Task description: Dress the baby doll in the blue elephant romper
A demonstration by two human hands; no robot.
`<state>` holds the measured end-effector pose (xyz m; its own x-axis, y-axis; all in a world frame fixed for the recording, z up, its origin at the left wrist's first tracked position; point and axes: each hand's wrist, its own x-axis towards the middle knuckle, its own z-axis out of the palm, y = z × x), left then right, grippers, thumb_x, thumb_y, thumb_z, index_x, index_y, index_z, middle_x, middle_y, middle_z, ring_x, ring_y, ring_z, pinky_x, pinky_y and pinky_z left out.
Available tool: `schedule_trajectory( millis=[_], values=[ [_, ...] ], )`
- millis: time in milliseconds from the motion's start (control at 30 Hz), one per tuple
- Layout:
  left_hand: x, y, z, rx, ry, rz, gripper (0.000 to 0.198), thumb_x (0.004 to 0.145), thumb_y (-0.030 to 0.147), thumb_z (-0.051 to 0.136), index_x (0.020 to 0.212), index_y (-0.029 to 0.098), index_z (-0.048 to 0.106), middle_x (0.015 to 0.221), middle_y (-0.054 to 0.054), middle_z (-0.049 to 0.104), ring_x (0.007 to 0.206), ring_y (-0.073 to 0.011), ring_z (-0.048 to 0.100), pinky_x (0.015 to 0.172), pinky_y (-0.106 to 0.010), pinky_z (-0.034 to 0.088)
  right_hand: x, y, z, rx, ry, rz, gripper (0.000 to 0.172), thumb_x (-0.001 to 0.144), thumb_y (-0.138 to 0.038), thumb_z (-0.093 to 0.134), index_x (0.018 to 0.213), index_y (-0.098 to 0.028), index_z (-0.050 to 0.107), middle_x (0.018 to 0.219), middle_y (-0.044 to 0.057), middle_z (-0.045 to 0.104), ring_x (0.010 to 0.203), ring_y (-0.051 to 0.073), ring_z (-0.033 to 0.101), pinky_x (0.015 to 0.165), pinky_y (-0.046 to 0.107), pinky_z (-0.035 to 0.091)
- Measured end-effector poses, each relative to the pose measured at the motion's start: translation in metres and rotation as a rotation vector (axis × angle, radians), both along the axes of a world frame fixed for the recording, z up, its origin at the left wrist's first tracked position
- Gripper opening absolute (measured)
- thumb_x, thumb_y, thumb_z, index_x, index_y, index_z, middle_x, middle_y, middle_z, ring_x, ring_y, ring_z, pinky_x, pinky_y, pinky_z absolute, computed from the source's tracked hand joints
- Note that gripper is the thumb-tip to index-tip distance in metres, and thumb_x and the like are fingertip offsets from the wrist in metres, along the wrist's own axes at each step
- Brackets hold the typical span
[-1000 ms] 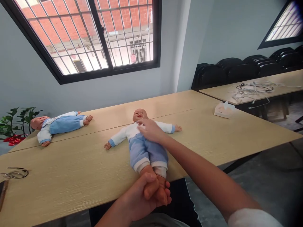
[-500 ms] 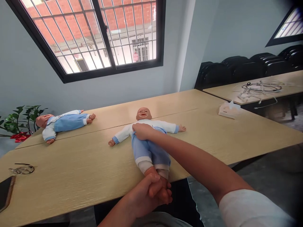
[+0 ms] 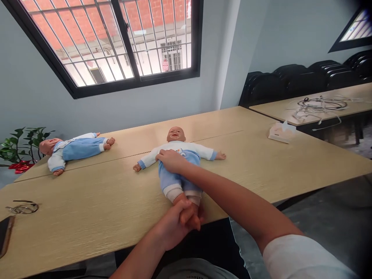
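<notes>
A baby doll (image 3: 190,159) in a white top and light blue trousers lies on its back on the table, head away from me and arms spread. At the near table edge my left hand (image 3: 176,224) is closed around the doll's ankles and feet, which it partly hides. My right hand (image 3: 172,161) reaches across the doll's body, its fingers curled on the upper left side of the blue trousers (image 3: 168,180) at the waist. The fingertips are partly hidden in the cloth. A small print shows on the chest beside that hand.
A second baby doll (image 3: 83,149) lies at the far left, by a potted plant (image 3: 21,145). Eyeglasses (image 3: 24,208) and a phone (image 3: 5,234) rest near the left edge. A tissue box (image 3: 280,132) stands on the right. Cables (image 3: 322,106) lie on another table, before stacked black chairs (image 3: 299,79).
The doll's legs and my left hand have shifted slightly away from me and to the left. My right hand has moved a little left at the waist, and more of the chest print shows.
</notes>
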<state>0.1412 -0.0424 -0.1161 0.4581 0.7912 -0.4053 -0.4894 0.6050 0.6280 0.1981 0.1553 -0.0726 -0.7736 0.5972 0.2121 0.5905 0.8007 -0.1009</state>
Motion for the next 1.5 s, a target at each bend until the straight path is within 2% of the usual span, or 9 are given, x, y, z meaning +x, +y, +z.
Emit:
schedule_trajectory(
  millis=[133, 467, 733, 900, 1000, 1133, 1233, 1367, 1500],
  values=[
    [-0.003, -0.001, 0.001, 0.148, 0.182, 0.009, 0.046, 0.090, 0.054, 0.071, 0.067, 0.021, 0.050, 0.063, -0.001, 0.060, 0.068, -0.0189, 0.064, 0.083, -0.037, 0.051, -0.001, 0.004, -0.008, 0.078, -0.025, 0.023, 0.033, 0.098, -0.014, 0.051, 0.129, -0.015, 0.062, 0.127, 0.015, 0.062, 0.103, 0.027, 0.063, 0.092, 0.041, 0.045],
    [-0.053, -0.027, 0.008, 0.251, 0.646, 0.065, 0.047, 0.092, 0.051, 0.073, 0.120, 0.015, 0.067, 0.113, -0.011, 0.073, 0.111, -0.0280, 0.063, 0.101, -0.038, 0.044, 0.000, -0.010, -0.015, 0.265, -0.080, 0.115, 0.023, 0.100, -0.018, 0.048, 0.115, -0.014, 0.065, 0.116, 0.015, 0.065, 0.099, 0.029, 0.061, 0.088, 0.043, 0.045],
    [-0.059, -0.020, 0.029, 0.511, 1.057, -0.128, 0.027, 0.087, 0.048, 0.072, 0.097, 0.022, 0.073, 0.097, -0.008, 0.074, 0.089, -0.0296, 0.061, 0.085, -0.034, 0.041, 0.005, -0.014, -0.023, 0.251, -0.042, 0.157, 0.023, 0.105, -0.021, 0.045, 0.108, -0.014, 0.067, 0.110, 0.014, 0.068, 0.099, 0.029, 0.061, 0.090, 0.043, 0.043],
    [-0.063, -0.016, 0.033, 0.560, 1.063, -0.251, 0.030, 0.092, 0.053, 0.064, 0.089, 0.025, 0.075, 0.087, -0.007, 0.075, 0.082, -0.0278, 0.062, 0.080, -0.032, 0.039, 0.010, -0.013, -0.027, 0.037, 0.173, 0.048, 0.029, 0.106, -0.018, 0.046, 0.127, -0.017, 0.065, 0.117, 0.011, 0.073, 0.104, 0.027, 0.065, 0.091, 0.040, 0.044],
    [-0.085, 0.008, 0.031, 0.563, 1.245, -0.339, 0.041, 0.096, 0.058, 0.056, 0.086, 0.024, 0.074, 0.091, -0.009, 0.076, 0.085, -0.0295, 0.064, 0.081, -0.034, 0.039, 0.012, -0.011, -0.025, -0.047, 0.250, 0.035, 0.035, 0.101, -0.015, 0.054, 0.134, -0.018, 0.063, 0.124, 0.011, 0.073, 0.111, 0.027, 0.065, 0.095, 0.039, 0.045],
    [-0.119, 0.068, 0.016, 0.604, 1.506, 0.004, 0.039, 0.098, 0.055, 0.052, 0.086, 0.021, 0.066, 0.085, -0.009, 0.070, 0.082, -0.0293, 0.061, 0.081, -0.038, 0.041, 0.010, -0.005, -0.015, -0.038, 0.214, 0.101, 0.041, 0.095, -0.006, 0.055, 0.133, -0.018, 0.065, 0.123, 0.009, 0.072, 0.110, 0.026, 0.065, 0.093, 0.037, 0.047],
    [-0.131, 0.119, 0.000, 0.762, 1.357, 0.303, 0.035, 0.092, 0.050, 0.062, 0.105, 0.018, 0.065, 0.100, -0.009, 0.069, 0.093, -0.0277, 0.061, 0.088, -0.039, 0.045, 0.005, 0.000, -0.004, -0.033, 0.173, 0.138, 0.038, 0.092, -0.002, 0.055, 0.123, -0.021, 0.069, 0.118, 0.007, 0.072, 0.106, 0.025, 0.065, 0.089, 0.033, 0.048],
    [-0.133, 0.165, -0.020, 0.880, 1.132, 0.269, 0.047, 0.083, 0.057, 0.071, 0.107, 0.017, 0.066, 0.105, -0.009, 0.071, 0.099, -0.0262, 0.064, 0.089, -0.037, 0.051, 0.001, 0.004, 0.010, -0.019, 0.111, 0.138, 0.024, 0.092, -0.008, 0.061, 0.108, -0.022, 0.072, 0.111, 0.008, 0.073, 0.103, 0.025, 0.064, 0.089, 0.032, 0.046],
    [-0.135, 0.181, -0.038, 0.906, 0.983, 0.340, 0.047, 0.087, 0.064, 0.065, 0.099, 0.018, 0.063, 0.094, -0.006, 0.070, 0.086, -0.0216, 0.065, 0.081, -0.035, 0.053, 0.014, 0.007, 0.012, -0.052, 0.119, 0.067, 0.021, 0.095, -0.021, 0.062, 0.115, -0.020, 0.070, 0.116, 0.008, 0.073, 0.106, 0.026, 0.064, 0.089, 0.033, 0.047]
  ],
)
